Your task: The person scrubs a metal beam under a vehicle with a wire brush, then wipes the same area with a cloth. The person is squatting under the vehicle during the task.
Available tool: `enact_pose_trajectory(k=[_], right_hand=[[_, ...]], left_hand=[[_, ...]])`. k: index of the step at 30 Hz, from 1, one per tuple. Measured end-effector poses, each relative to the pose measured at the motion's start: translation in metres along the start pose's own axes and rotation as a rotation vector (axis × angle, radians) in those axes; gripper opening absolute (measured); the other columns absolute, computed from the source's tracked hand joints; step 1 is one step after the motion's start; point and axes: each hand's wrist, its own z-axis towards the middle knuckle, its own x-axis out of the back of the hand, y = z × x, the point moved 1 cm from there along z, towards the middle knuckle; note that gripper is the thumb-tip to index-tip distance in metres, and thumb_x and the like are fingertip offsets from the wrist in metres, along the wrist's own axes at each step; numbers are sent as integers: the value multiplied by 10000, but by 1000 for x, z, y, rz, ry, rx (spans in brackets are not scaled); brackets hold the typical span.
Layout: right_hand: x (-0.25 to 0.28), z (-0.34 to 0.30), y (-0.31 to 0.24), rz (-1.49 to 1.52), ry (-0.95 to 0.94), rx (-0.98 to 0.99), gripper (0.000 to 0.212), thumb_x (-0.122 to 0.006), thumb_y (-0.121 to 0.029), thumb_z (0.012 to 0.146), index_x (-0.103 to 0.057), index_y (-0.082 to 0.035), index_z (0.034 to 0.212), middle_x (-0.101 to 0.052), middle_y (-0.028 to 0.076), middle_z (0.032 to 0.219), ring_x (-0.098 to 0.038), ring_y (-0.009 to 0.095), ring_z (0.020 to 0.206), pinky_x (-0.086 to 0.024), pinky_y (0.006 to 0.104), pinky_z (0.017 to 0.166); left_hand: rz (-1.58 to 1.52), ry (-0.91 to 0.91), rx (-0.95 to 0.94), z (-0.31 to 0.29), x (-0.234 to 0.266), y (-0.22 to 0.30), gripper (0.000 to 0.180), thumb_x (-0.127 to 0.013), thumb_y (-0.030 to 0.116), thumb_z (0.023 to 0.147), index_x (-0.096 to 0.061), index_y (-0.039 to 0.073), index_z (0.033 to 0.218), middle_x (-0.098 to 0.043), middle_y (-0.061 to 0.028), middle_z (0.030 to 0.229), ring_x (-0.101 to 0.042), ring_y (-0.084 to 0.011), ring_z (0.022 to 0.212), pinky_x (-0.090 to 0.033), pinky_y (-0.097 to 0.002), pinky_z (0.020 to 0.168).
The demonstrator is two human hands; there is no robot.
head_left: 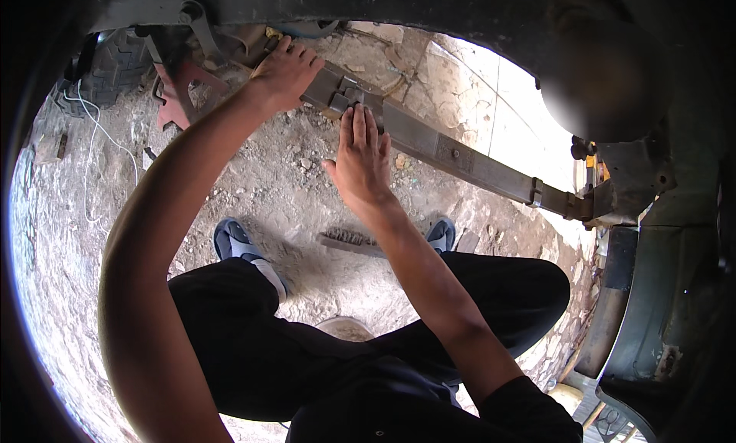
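Note:
A long dark leaf spring (425, 145) runs slantwise from the upper middle to the right under a vehicle. My left hand (287, 76) is closed over its upper-left stretch, the fingers bent across the top. Further along, a metal clamp with blocky nuts (346, 95) sits on the spring. My right hand (362, 153) reaches up to it with fingers stretched out and thumb apart, the fingertips touching the metal near the clamp. The undersides of both hands are hidden. On the ground below the spring lies a wire brush (354, 240) with dark bristles.
At upper left stand a red jack stand (175, 98) and a treaded tyre (119, 63). A thin white cord (95, 128) trails over the dusty ground. Dark vehicle bodywork (667, 305) closes in along the top and right. My shoes (231, 237) are planted below the spring.

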Motion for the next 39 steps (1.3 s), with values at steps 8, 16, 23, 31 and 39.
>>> enact_pose_trajectory(k=[8,16,23,31,39], right_hand=[[2,19,0,-6,-23,-91,970,-763,-402,819,-235,82,1473,-235,245,1551,-249,370,1446,-297,610,1109],[-1,6,-6,-51,-27,-40,1015,-771,-421,806,-209,102,1470,-225,261,1548,-236,391,1446,-302,612,1108],[2,24,7,-27,-52,-60,1015,-782,-402,800,-209,106,1466,-229,278,1537,-242,394,1442,-306,622,1105],[1,11,3,-53,-14,21,1002,-809,-378,772,-249,102,1450,-277,276,1511,-303,403,1413,-333,608,1086],[0,49,25,-23,-15,-60,994,-809,-345,779,-230,78,1466,-288,250,1518,-302,386,1419,-329,615,1078]], left_hand=[[-46,-30,14,5,2,1,838,-821,355,709,-417,74,1388,-502,-118,1291,-437,-284,1280,-253,-489,1143],[-55,-1,12,1,-1,1,859,-841,313,678,-418,76,1387,-496,-110,1279,-431,-283,1278,-244,-485,1148],[-18,-16,-6,5,5,1,842,-812,408,716,-427,57,1378,-526,-126,1295,-460,-290,1274,-278,-485,1133],[-74,8,10,0,1,-1,840,-836,304,682,-426,56,1371,-505,-111,1260,-441,-281,1265,-248,-479,1152],[-63,14,0,2,3,1,828,-837,321,683,-439,53,1358,-512,-112,1241,-448,-280,1251,-264,-468,1140]])
